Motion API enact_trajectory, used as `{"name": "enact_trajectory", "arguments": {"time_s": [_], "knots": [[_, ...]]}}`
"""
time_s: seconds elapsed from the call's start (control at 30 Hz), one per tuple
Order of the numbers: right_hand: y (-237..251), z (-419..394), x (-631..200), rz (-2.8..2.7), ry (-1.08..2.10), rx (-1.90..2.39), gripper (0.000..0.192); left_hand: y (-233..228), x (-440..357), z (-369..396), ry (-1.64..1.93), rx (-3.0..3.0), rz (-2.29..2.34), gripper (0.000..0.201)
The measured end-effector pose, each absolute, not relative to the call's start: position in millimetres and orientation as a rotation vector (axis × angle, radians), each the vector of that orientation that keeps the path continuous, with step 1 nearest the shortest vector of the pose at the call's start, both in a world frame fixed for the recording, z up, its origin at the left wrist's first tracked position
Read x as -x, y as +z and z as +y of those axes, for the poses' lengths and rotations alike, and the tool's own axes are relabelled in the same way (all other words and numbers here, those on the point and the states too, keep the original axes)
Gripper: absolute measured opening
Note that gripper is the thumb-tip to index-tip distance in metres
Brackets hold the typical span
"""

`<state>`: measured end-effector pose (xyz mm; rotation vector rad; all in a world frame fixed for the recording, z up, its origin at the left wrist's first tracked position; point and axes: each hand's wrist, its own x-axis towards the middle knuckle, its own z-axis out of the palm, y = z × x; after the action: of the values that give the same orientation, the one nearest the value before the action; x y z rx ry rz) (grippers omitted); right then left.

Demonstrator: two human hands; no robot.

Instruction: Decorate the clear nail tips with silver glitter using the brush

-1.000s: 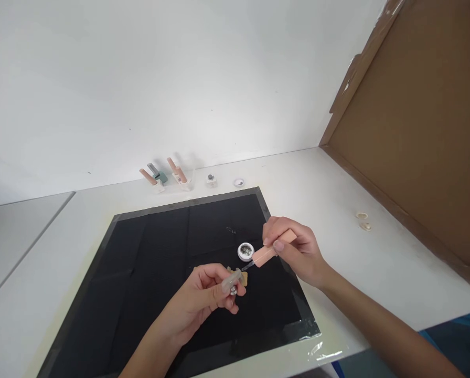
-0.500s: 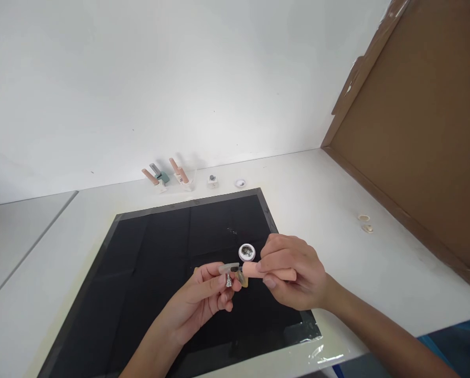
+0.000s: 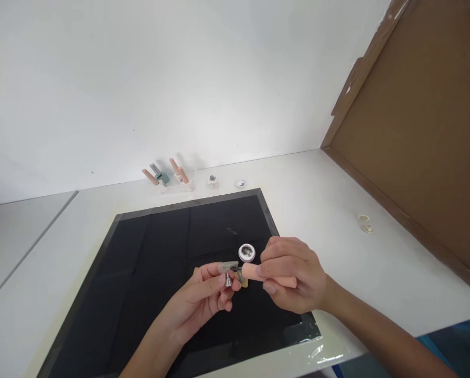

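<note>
Between its thumb and fingers, my left hand (image 3: 207, 291) pinches a small silver bell-shaped piece (image 3: 228, 280). Just above that piece is a long, pale translucent false nail (image 3: 227, 266); whether the two are joined is hard to see. My right hand (image 3: 292, 273) is closed round the peach handle of a nail polish brush (image 3: 268, 274). The brush's dark tip points left and reaches the underside of the false nail, or very close to it. A yellowish piece (image 3: 244, 279) shows partly behind the brush. Beyond the hands is a small round pot (image 3: 246, 253) with dark silvery contents.
A black mat (image 3: 160, 252) with taped edges covers much of the white table. At the back stand several nail polish bottles (image 3: 182, 178), a small grey-topped bottle (image 3: 213, 181) and a round lid (image 3: 240, 184). Two small round items (image 3: 364, 224) lie near the cardboard (image 3: 416, 136).
The brush handle has tilted slightly, and its tip has shifted a little left under the false nail. My left hand has barely moved.
</note>
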<state>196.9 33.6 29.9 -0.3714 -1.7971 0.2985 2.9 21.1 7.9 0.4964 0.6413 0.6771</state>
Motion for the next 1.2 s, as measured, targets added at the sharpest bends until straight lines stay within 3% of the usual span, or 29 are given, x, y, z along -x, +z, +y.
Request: {"name": "enact_trajectory", "arguments": {"time_s": [1.2], "knots": [[31.3, 32.9, -198.1, -1.718, 0.409, 0.431, 0.01, 7.8, -1.8, 19.3, 0.683, -0.498, 0.668, 0.013]]}}
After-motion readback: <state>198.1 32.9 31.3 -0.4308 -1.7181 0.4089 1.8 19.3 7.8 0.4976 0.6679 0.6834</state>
